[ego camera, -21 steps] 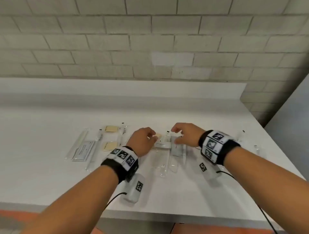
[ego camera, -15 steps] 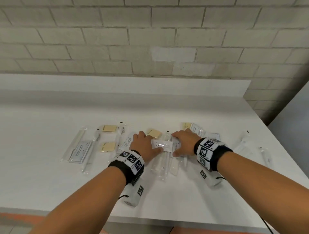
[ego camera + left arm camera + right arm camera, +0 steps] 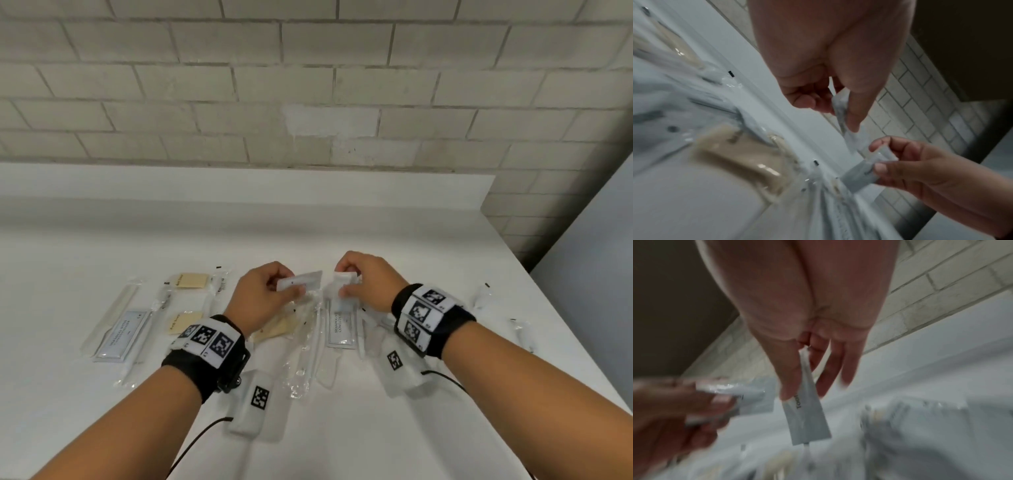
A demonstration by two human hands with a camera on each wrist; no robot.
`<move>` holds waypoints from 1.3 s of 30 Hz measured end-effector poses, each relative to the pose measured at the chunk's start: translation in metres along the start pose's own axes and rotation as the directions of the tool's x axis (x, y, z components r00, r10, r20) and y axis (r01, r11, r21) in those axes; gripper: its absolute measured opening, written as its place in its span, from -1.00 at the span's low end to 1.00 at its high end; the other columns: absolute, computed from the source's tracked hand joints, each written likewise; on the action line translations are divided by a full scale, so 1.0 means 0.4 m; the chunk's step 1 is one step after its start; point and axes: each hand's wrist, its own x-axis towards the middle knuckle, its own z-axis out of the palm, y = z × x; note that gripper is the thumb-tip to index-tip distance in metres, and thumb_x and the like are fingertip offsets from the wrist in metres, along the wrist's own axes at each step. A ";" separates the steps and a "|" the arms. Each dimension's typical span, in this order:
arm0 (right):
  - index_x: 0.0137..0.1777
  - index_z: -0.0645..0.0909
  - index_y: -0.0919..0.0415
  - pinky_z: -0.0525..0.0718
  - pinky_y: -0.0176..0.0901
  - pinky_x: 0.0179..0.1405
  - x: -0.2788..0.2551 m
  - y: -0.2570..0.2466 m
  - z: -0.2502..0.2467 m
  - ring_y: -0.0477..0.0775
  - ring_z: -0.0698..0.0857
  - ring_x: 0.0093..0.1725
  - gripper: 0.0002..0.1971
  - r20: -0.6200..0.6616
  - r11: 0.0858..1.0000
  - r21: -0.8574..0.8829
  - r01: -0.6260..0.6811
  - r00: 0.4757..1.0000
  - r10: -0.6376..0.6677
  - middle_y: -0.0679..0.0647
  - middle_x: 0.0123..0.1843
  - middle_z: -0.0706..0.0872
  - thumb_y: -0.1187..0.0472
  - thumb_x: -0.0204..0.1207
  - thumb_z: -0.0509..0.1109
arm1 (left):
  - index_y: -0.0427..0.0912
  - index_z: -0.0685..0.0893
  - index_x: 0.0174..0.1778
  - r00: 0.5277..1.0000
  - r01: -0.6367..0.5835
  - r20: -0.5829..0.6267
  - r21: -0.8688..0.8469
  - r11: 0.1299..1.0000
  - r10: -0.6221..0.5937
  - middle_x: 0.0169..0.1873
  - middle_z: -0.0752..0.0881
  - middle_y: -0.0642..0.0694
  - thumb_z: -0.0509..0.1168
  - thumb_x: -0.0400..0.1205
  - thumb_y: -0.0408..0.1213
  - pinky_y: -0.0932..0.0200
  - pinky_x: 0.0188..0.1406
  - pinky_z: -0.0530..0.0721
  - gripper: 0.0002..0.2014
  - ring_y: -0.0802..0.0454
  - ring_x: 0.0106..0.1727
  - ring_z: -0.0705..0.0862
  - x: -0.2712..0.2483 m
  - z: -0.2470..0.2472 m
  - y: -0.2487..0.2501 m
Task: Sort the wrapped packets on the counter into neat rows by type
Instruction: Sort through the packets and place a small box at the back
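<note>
Head view, near to far: both forearms reach in over the white worktop [image 3: 342, 452], each w/ a black wrist band carrying square black-and-white markers. Just past the wrists lies a loose heap of clear wrapped packets [image 3: 305, 346], long thin ones overlapping, plus a flat sachet w/ printed text [image 3: 339, 327] lying btwn the two arms, under the right hand. A tan packet [image 3: 277, 327] shows partly under the left hand. Further left, already lined up side by side: a clear long packet, a grey labelled sachet [image 3: 121, 332], another long clear one, then two tan packets [image 3: 191, 281] one behind the other. More clear packets sit far right near the worktop edge [image 3: 481, 296], well apart from the heap. Left hand [image 3: 263, 296] is raised off the worktop, thumb and fingers pinching a small white sachet [image 3: 301, 279] at one end; the rest sticks out toward the right hand. Right hand [image 3: 368, 282] also lifted, fingers pinching a second small white sachet [image 3: 346, 279]; in the right wrist view it hangs down from the thumb and fingers [image 3: 791, 378] w/ partial print legible, rest blurred. The two sachets are near each other, not touching as far as I can tell. Behind: a low white upstand, then a pale brick wall [image 3: 308, 85].
</note>
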 end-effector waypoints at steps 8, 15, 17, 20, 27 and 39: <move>-0.12 0.61 0.06 0.81 -0.16 -0.32 -0.010 -0.046 -0.199 0.10 0.76 -0.27 -0.67 -0.067 0.902 0.420 0.095 0.995 -0.074 0.07 -0.12 0.68 0.46 0.31 0.60 | -0.35 0.73 -0.21 0.998 -0.050 0.011 -0.262 0.964 0.054 -0.34 0.74 -0.29 0.53 0.44 -0.34 0.13 -0.29 0.61 -0.84 -0.04 -0.31 0.68 0.053 0.062 0.134; 0.05 0.70 0.12 0.79 -0.23 -0.28 -0.054 -0.013 -0.227 0.04 0.74 -0.25 -0.69 -0.038 0.909 0.402 0.108 0.994 -0.101 0.07 -0.06 0.64 0.41 0.35 0.59 | -0.22 0.67 -0.39 0.968 0.077 0.247 -0.425 0.902 0.034 -0.46 0.58 -0.07 0.20 0.49 -0.30 0.15 -0.27 0.46 -0.81 0.03 -0.36 0.48 0.040 0.148 0.223; -0.03 0.69 0.09 0.74 -0.23 -0.30 -0.070 0.003 -0.237 0.04 0.72 -0.26 -0.72 -0.033 0.918 0.381 0.109 0.994 -0.105 0.10 -0.11 0.64 0.39 0.34 0.60 | -0.27 0.67 -0.18 0.949 0.121 0.313 -0.485 0.866 0.043 -0.32 0.65 -0.14 0.12 0.52 -0.17 0.00 -0.12 0.48 -0.72 -0.04 -0.25 0.55 0.033 0.172 0.240; -0.19 0.62 0.09 0.69 -0.04 -0.29 -0.091 0.032 -0.242 0.25 0.72 -0.26 -0.75 -0.025 0.931 0.344 0.120 0.993 -0.118 0.18 -0.18 0.62 0.44 0.34 0.57 | -0.14 0.65 0.17 0.889 0.057 0.433 -0.432 0.900 0.151 -0.04 0.73 -0.11 0.07 0.73 -0.04 0.08 0.09 0.59 -0.66 0.07 0.01 0.72 0.014 0.230 0.273; -0.03 0.63 0.25 0.69 -0.14 -0.38 -0.149 0.111 -0.234 0.08 0.68 -0.40 -0.63 0.056 0.902 0.431 0.004 0.998 -0.031 0.07 -0.28 0.66 0.52 0.21 0.63 | -0.23 0.48 0.29 0.878 0.313 0.479 -0.568 0.762 -0.003 -0.01 0.79 -0.32 0.11 0.77 -0.21 -0.16 0.06 0.74 -0.76 -0.30 -0.04 0.79 -0.032 0.310 0.267; 0.22 0.47 0.21 0.56 -0.20 -0.29 -0.110 0.200 -0.109 0.11 0.64 -0.03 -0.30 -0.005 0.883 -0.209 -0.421 0.903 0.430 0.08 -0.03 0.62 -0.27 0.26 0.53 | -0.05 0.62 0.22 0.987 0.091 0.096 0.339 0.936 -0.131 -0.05 0.78 -0.02 0.44 0.49 0.01 0.28 -0.13 0.53 -0.58 0.08 -0.07 0.69 -0.010 0.332 0.140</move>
